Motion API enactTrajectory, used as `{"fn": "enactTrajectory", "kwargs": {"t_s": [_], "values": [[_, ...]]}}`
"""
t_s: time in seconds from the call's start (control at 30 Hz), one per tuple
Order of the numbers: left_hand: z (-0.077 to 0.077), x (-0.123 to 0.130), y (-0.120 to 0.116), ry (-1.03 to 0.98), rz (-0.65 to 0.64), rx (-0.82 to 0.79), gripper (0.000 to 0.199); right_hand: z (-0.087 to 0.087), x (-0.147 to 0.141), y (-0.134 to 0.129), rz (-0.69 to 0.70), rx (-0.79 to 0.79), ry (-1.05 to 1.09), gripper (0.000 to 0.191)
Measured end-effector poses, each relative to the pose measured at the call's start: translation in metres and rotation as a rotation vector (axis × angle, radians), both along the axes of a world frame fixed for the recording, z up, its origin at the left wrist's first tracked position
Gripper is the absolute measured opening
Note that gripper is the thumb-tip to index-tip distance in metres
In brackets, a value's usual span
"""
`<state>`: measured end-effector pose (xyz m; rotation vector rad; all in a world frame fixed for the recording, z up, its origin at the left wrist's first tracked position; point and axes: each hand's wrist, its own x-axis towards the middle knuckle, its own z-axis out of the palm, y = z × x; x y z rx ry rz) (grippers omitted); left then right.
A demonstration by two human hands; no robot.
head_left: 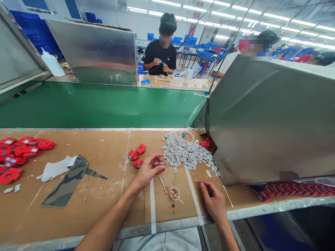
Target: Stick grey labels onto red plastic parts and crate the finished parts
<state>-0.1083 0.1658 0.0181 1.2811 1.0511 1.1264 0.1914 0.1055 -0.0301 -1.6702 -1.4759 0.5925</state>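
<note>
My left hand is closed on a small red piece with grey and white parts, just left of a heap of small grey tiles. My right hand is over the board's right side with its fingers curled; whether anything is between them is too small to tell. Between the hands stands a small round cup with a thin stick leaning in it. Another thin stick lies to its left. Three red pieces rest on the table beyond my left hand.
A pile of red pieces and camouflage cloth lie left. A tape roll sits on the tiles. A metal panel rises at right, red pieces below it. Across the green belt sits a person.
</note>
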Motion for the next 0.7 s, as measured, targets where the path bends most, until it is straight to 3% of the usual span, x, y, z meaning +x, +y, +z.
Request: {"fn": "enactTrajectory", "kwargs": {"t_s": [0.17, 0.3, 0.4, 0.47, 0.57, 0.7], "values": [[-0.001, -0.009, 0.001, 0.411, -0.02, 0.223, 0.037, -0.004, 0.003, -0.001, 0.004, -0.001, 0.005, 0.056], [0.004, -0.013, 0.0, 0.694, -0.074, 0.267, 0.02, -0.003, 0.002, -0.003, -0.002, -0.019, 0.003, 0.057], [0.008, -0.011, -0.001, 0.775, -0.074, 0.272, 0.024, -0.001, 0.002, -0.002, -0.01, -0.024, -0.003, 0.057], [0.009, -0.01, -0.002, 0.705, -0.035, 0.224, 0.031, -0.001, 0.002, -0.004, -0.013, -0.012, 0.009, 0.056], [0.009, -0.01, -0.002, 0.4, 0.033, 0.092, 0.042, 0.002, 0.0, -0.013, 0.007, 0.038, 0.072, 0.05], [0.009, -0.013, 0.0, 0.101, 0.031, -0.037, 0.055, 0.018, -0.016, -0.034, 0.288, 0.049, 0.083, 0.033]]}}
